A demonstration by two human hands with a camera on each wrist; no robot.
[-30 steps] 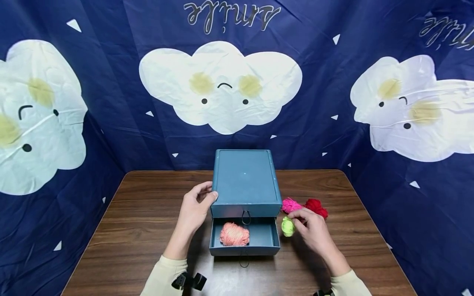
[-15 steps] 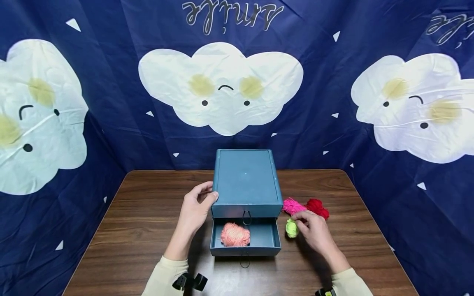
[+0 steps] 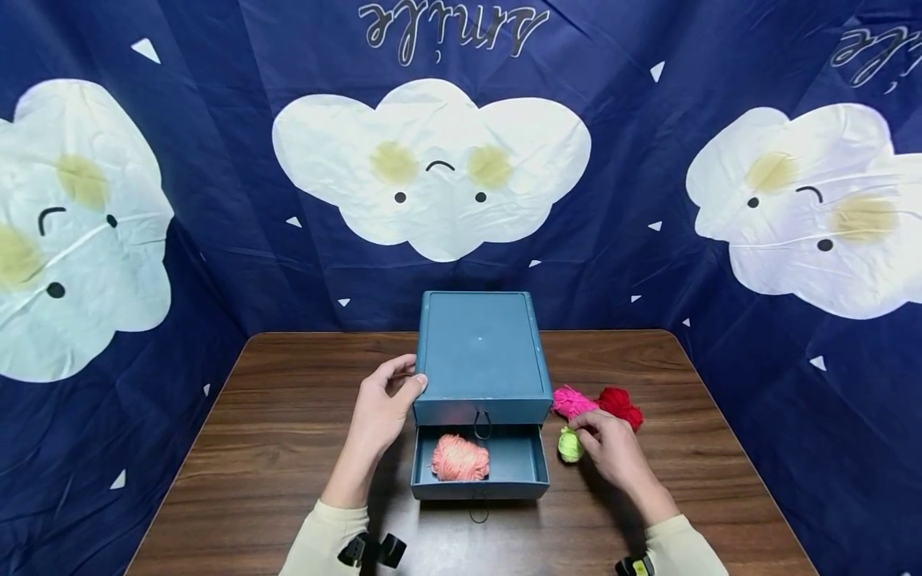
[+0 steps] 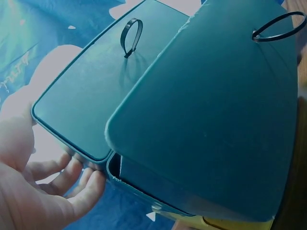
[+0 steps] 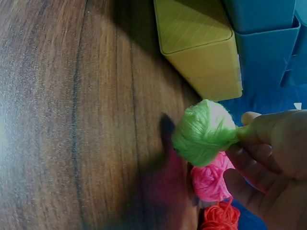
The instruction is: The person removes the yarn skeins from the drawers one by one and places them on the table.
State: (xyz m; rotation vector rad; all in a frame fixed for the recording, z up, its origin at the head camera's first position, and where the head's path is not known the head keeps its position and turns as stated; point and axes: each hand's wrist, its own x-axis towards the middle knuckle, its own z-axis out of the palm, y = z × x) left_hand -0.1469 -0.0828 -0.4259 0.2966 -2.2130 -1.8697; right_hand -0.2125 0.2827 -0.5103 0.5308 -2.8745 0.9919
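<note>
A blue drawer box (image 3: 475, 344) stands on the table with its lower drawer (image 3: 519, 464) pulled out. In that drawer, towards the left, lies a peach ball of yarn (image 3: 459, 459). My left hand (image 3: 382, 408) holds the box's left edge, thumb over the top and fingers against the side; the fingers (image 4: 86, 191) show in the left wrist view. Beside the drawer, my right hand (image 3: 615, 448) pinches a small lime-green ball of yarn (image 5: 204, 134) by one end between thumb and fingertips. Whether that ball touches the table is hard to tell.
Pink yarn (image 3: 573, 402) and red yarn (image 3: 621, 406) lie together right of the box, just beyond my right hand. Thin black loop pulls (image 3: 482, 424) hang on the drawer fronts. A yellow boxy part (image 5: 201, 57) adjoins the blue drawers. Navy cloth (image 3: 612, 280) surrounds the wooden table (image 3: 288, 432).
My right hand, with the lime-green yarn, has shifted slightly right, away from the drawer. The left hand keeps its place on the box. The head view has shifted a little.
</note>
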